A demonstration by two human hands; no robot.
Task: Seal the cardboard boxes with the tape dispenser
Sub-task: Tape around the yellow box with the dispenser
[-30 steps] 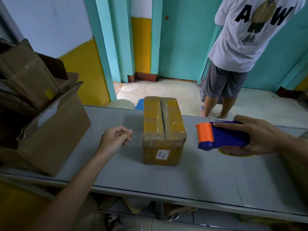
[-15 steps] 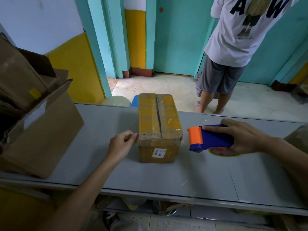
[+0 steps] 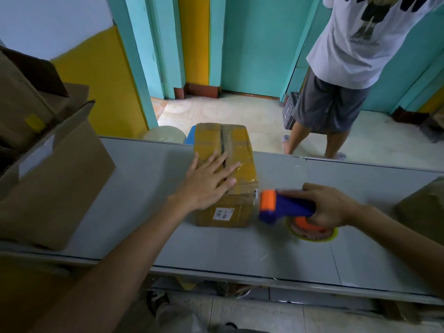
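A small cardboard box [image 3: 236,143], wrapped in yellowish tape and bearing a white label on its near face, stands on the grey table [image 3: 149,224]. My left hand [image 3: 207,181] lies flat on the box's top near corner, fingers spread and straight. My right hand [image 3: 329,205] grips the blue tape dispenser [image 3: 286,206] by its handle. The dispenser's orange roller end touches the box's right near edge. Its tape roll shows orange and yellow under my right hand.
Large open cardboard boxes [image 3: 48,164] fill the table's left end. Another brown box [image 3: 422,207] sits at the right edge. A person in a white shirt and grey shorts [image 3: 336,80] stands beyond the table. A pale stool [image 3: 165,134] stands behind the table.
My left hand let go of the tape end beside the box and moved up to lie flat on the box top. The dispenser moved left against the box's right edge.
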